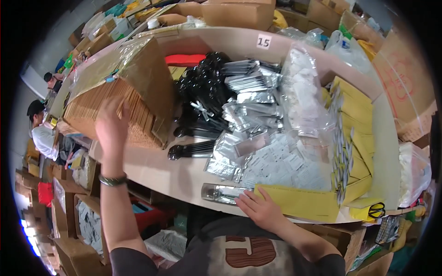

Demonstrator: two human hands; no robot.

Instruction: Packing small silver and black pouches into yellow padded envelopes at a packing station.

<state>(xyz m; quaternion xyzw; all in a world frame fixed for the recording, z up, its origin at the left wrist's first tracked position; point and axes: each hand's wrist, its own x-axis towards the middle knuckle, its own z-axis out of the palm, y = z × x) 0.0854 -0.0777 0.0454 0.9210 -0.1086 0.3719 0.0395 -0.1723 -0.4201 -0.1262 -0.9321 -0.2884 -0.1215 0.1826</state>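
Observation:
My left hand [112, 120] is raised at the open side of a cardboard box [154, 83], its fingers apart against the tightly packed brown cardboard pieces [83, 112]. Some blur hides whether the fingertips touch them. At the table's near edge, my right hand [260, 208] lies flat with spread fingers. It rests on the left end of a long yellow card sleeve [304, 202], its fingertips over the end of a clear-and-silver packet [214, 193]. Behind it are printed white-and-silver sachets [287, 161] and stacked silver packets [253, 83].
Black plastic-wrapped utensils [202, 83] fill the middle of the table [156, 170]. A clear bag of white items [299, 87] stands at the back. Yellow sleeves [361, 147] are stacked along the right, near black-handled scissors [376, 210]. Another person [43, 133] is at far left.

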